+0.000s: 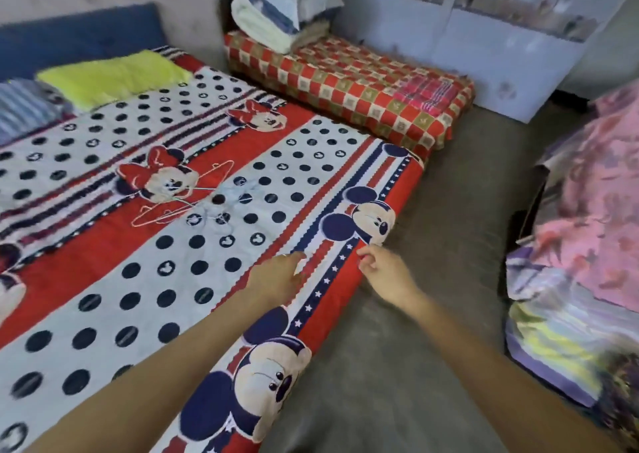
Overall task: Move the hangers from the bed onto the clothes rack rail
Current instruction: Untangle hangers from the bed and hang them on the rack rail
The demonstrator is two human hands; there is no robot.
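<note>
Several thin wire hangers (183, 197), pink and pale, lie in a loose overlapping pile on the cartoon-print bed (103, 279), near its middle. My left hand (276, 276) reaches over the bed's near edge with fingers extended, holding nothing, well short of the hangers. My right hand (383, 273) hovers at the bed's side edge with fingers loosely curled, also holding nothing. No clothes rack rail is in view.
A yellow pillow (110, 76) and striped cloth lie at the bed's head. A lower mattress with a red checked cover (363, 86) and folded bedding (276, 6) stands behind. Grey floor (449, 245) runs beside the bed. Piled pink and purple fabrics (581, 245) fill the right.
</note>
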